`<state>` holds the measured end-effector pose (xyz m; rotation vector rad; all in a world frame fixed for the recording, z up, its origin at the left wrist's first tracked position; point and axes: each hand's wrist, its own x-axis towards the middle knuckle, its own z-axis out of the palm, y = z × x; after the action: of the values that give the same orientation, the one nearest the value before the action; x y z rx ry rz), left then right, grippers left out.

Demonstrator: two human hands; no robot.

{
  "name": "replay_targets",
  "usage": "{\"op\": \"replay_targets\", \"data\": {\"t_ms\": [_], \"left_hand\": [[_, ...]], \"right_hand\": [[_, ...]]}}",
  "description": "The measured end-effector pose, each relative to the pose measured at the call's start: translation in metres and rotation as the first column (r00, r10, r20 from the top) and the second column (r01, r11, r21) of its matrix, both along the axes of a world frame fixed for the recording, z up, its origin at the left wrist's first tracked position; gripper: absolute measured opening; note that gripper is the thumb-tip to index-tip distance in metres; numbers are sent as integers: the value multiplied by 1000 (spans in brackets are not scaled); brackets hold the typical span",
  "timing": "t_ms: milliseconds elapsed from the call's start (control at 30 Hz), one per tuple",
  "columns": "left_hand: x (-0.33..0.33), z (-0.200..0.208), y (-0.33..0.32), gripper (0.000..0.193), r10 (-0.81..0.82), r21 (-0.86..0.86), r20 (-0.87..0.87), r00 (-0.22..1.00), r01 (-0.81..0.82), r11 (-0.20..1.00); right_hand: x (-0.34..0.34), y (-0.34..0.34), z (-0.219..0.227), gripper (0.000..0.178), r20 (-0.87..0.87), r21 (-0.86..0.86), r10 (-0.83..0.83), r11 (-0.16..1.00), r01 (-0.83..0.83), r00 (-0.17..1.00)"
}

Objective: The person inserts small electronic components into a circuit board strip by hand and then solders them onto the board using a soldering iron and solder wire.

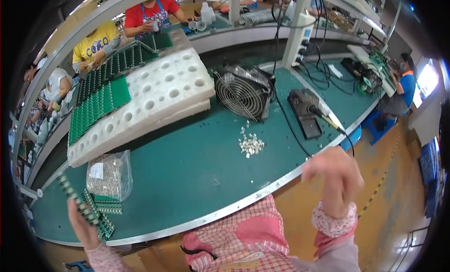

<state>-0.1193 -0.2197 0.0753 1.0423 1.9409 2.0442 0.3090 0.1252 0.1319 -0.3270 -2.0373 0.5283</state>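
At the left end of the bench, my left hand is closed on a green circuit board strip lined with pale parts, held tilted. Beneath and beside it lie more green board strips, partly covered by a clear plastic bag of small pale pieces. My right hand is raised off the bench's front edge at the right, wrist bent. Motion blurs its fingers, so whether they hold anything does not show. A loose heap of small white parts rests on the green mat, left of this hand.
White foam blocks with round holes carry green board panels. A fan with a wire grille stands mid-bench. Right of it, a soldering iron rests on its stand, with black cables hanging nearby. Other people sit at surrounding benches.
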Motion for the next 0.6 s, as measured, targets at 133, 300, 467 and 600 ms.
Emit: {"op": "replay_targets", "data": {"t_ms": [133,300,467,600], "left_hand": [[69,-6,123,25,-56,7,437,897,59,998],[132,-9,191,19,-249,37,505,827,268,963],[134,-13,168,34,-19,-88,-157,987,6,996],[102,-24,110,26,510,154,-590,626,-533,832]], "right_hand": [[-6,-76,72,19,-62,9,-5,1000,6,998],[22,-45,50,23,-2,240,123,964,-119,992],[-66,25,-53,37,338,226,-162,970,87,927],[-91,65,-117,41,483,279,-238,954,109,842]]}}
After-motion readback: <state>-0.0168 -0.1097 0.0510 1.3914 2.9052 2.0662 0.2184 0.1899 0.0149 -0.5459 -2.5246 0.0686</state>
